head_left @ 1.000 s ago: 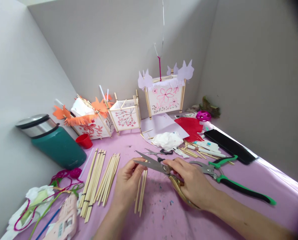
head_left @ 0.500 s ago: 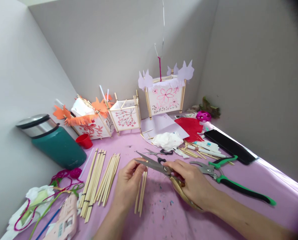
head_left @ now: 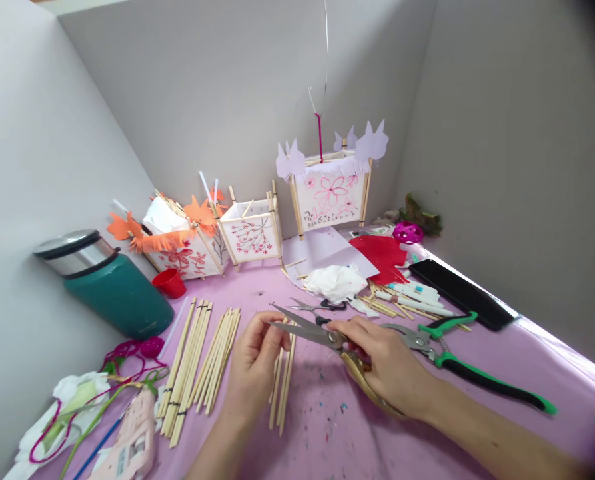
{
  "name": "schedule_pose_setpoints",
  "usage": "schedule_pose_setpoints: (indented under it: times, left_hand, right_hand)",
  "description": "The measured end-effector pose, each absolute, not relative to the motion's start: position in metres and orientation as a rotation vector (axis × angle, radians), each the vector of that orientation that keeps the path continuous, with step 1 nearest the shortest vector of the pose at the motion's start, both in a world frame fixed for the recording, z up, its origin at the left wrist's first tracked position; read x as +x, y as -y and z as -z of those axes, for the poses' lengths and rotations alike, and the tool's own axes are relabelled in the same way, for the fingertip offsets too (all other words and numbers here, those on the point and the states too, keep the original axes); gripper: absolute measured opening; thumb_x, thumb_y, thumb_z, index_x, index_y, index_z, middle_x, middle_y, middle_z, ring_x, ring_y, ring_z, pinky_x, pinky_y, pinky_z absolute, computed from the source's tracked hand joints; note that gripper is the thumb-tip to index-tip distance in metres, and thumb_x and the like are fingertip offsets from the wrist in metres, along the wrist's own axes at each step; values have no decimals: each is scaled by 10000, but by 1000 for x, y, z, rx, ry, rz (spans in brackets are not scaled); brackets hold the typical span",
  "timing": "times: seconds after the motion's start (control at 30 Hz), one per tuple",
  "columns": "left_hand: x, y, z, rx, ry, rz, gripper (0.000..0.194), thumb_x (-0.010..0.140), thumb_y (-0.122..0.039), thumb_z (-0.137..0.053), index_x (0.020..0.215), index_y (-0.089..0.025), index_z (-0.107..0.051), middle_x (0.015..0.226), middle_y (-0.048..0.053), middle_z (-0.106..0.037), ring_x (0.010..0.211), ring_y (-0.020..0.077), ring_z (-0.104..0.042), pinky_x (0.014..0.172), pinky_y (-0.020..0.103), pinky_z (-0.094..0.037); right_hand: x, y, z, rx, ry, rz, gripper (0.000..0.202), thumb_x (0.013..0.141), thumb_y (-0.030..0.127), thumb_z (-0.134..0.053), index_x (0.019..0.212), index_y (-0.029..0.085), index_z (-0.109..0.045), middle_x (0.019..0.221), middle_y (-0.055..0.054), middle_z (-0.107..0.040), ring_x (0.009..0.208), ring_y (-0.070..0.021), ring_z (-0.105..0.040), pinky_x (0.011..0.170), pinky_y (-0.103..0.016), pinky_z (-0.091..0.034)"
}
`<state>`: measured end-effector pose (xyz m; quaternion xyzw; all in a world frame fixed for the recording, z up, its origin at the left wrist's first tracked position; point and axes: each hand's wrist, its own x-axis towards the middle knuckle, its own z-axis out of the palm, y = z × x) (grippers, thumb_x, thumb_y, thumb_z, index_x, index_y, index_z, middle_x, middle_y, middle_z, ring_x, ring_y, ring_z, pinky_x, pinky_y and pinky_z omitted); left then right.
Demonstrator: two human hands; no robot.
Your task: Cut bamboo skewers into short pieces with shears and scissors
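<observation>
My right hand (head_left: 384, 363) grips gold-handled scissors (head_left: 317, 333), whose blades are parted and point left. Their tips reach the fingers of my left hand (head_left: 260, 353). Thumb and fingers of that hand are pinched together at the blades; what they hold is small and mostly hidden. Below the blades, a few loose wooden sticks (head_left: 283, 393) lie on the pink cloth, partly behind my left hand. To its left are a fanned group of sticks (head_left: 218, 360) and sticks bound with dark bands (head_left: 187, 370). Small dark-handled scissors (head_left: 322, 305) lie just beyond the blades.
Green-handled pruning shears (head_left: 477, 373) lie right of my right hand, near a black phone (head_left: 462, 293). Paper lanterns (head_left: 251, 233) stand at the back. A teal bottle (head_left: 117, 287), red cup (head_left: 170, 283) and pink glue gun (head_left: 130, 440) are at left.
My left fingertips have shifted slightly at the scissor blades. The scissors remain parted in my right hand, and the view has moved very little.
</observation>
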<state>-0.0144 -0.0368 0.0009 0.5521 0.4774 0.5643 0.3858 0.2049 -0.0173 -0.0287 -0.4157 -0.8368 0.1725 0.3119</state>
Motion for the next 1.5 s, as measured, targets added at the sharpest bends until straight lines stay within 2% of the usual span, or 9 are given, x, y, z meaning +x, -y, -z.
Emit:
schedule_pose_setpoints:
  times: [0.23,0.6,1.13,1.5]
  left_hand:
    - [-16,37,4,1384,-1195,-1382,189,890,-400,-602,888,-214,-633,726,-8,-582,713,143,-547,699,261,-424]
    - [-14,38,-1,1415,-1164,-1397,167,860,-366,-644,826,-205,-669,736,-9,-580,678,125,-494,615,218,-396]
    - [-16,38,3,1377,-1201,-1400,217,814,-401,-680,790,-185,-689,674,-6,-547,632,130,-459,584,233,-388]
    - [-18,38,6,1334,-1169,-1382,235,811,-418,-695,803,-184,-714,730,16,-600,702,143,-511,664,244,-426]
  right_hand:
    - [204,19,28,-1061,2192,-463,371,836,150,-533,1193,207,-613,872,-53,-623,687,-168,-548,618,-286,-412]
    - [203,20,24,-999,2196,-512,351,811,135,-552,1146,209,-627,822,-30,-610,658,-147,-523,598,-264,-384]
    - [203,22,21,-1015,2218,-535,312,811,128,-550,1098,220,-632,766,-5,-574,635,-140,-497,592,-257,-360]
    - [202,23,25,-998,2223,-544,306,829,133,-522,1107,217,-618,781,-8,-571,652,-146,-509,608,-262,-369]
